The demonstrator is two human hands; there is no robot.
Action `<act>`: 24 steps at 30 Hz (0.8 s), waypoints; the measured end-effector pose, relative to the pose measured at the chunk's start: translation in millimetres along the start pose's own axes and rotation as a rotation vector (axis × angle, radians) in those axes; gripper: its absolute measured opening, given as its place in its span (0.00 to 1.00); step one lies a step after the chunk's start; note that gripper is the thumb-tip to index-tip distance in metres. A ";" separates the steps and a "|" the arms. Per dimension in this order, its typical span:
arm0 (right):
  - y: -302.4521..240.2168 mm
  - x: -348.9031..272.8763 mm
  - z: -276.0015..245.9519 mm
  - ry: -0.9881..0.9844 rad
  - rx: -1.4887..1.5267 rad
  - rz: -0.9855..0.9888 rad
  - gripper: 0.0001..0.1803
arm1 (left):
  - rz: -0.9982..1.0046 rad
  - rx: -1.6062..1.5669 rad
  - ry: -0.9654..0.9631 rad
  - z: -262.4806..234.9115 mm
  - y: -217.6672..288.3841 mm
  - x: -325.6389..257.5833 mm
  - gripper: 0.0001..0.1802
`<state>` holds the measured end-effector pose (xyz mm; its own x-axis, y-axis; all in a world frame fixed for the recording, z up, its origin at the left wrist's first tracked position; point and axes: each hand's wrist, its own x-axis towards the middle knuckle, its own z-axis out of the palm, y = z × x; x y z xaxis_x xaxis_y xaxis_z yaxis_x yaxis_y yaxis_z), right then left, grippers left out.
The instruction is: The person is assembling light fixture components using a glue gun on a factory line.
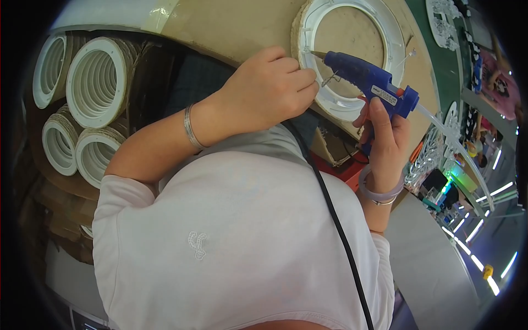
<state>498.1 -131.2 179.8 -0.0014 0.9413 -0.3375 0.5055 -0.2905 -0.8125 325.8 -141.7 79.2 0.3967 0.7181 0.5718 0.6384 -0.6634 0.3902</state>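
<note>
My right hand (386,129) grips the handle of a blue hot glue gun (355,72). A long translucent glue stick (456,146) runs out of its back end. The gun's nozzle points left, at the rim of a white ring-shaped frame (393,38) lying on the table. Beside the nozzle, at the ring's near left edge, my left hand (278,88) is closed with its fingers curled. Its fingertips are turned away, so whatever they pinch is hidden. A thin wire stand (331,78) sticks out under the gun's barrel.
Stacks of white rings (98,82) stand in the brown carton at left. The tan tabletop (236,25) bears the ring. A black cable (330,203) crosses my shirt. At right lie bundled white wires (432,151) and a green surface (421,16); people sit farther off.
</note>
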 end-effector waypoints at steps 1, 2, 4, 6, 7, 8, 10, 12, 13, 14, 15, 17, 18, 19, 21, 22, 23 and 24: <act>0.7 0.1 0.2 0.007 0.001 0.001 0.13 | -0.002 -0.005 -0.004 -0.2 -0.2 0.5 0.02; 1.4 0.4 0.1 0.014 0.001 0.002 0.13 | 0.000 -0.005 -0.003 0.0 -0.4 0.9 0.02; 3.3 1.3 -2.6 -0.017 -0.007 0.001 0.13 | -0.012 -0.012 0.012 0.5 -0.6 0.8 0.03; 5.0 1.6 -4.0 -0.047 -0.016 -0.005 0.13 | -0.013 -0.013 0.016 0.4 -0.4 0.7 0.03; 5.8 1.5 -4.2 -0.047 -0.027 -0.025 0.13 | -0.014 -0.016 0.019 0.0 0.0 0.7 0.04; 6.3 1.2 -4.7 -0.047 -0.037 -0.046 0.13 | -0.009 -0.009 0.025 -0.9 0.7 0.6 0.04; 3.8 -0.3 -7.2 -0.036 -0.014 -0.037 0.13 | -0.014 -0.018 0.005 -3.3 1.4 1.5 0.04; 2.4 -3.2 -11.1 -0.023 0.009 -0.037 0.13 | -0.023 -0.014 -0.037 -7.3 3.9 0.9 0.05; 3.0 -4.7 -13.4 -0.018 0.066 -0.062 0.13 | -0.039 -0.019 -0.090 -9.1 4.2 1.0 0.06; 3.8 -6.9 -16.4 -0.013 0.124 -0.088 0.13 | -0.027 -0.007 -0.074 -10.2 3.6 1.7 0.06; 4.7 -10.3 -20.2 -0.006 0.123 -0.111 0.13 | -0.039 -0.069 0.023 -11.7 3.0 2.2 0.10; 8.7 -19.3 -31.6 0.075 0.172 -0.156 0.14 | -0.030 -0.123 0.133 -20.7 3.7 3.0 0.13; 14.8 -26.1 -41.3 0.104 0.176 -0.180 0.15 | -0.288 -0.185 0.048 -29.5 7.5 1.7 0.19; 17.0 -32.6 -47.5 0.184 0.193 -0.218 0.16 | -0.543 -0.248 -0.039 -34.5 9.4 2.6 0.24; 23.8 -43.1 -61.0 0.296 0.238 -0.288 0.17 | -0.645 -0.347 -0.029 -30.9 2.7 10.7 0.28; 26.0 -46.7 -66.2 0.358 0.246 -0.323 0.17 | -0.790 -0.499 -0.131 -30.8 0.8 14.3 0.29; 32.0 -49.1 -75.4 0.395 0.244 -0.351 0.18 | -0.932 -0.650 -0.235 -30.5 -2.4 18.1 0.30; 36.1 -50.7 -81.5 0.427 0.243 -0.377 0.19 | -0.948 -0.793 -0.228 -24.2 -6.8 14.3 0.25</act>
<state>586.7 -175.4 206.4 0.2296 0.9578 0.1729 0.3263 0.0916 -0.9408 311.2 -132.1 102.1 0.1554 0.9482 -0.2769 0.1942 0.2455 0.9497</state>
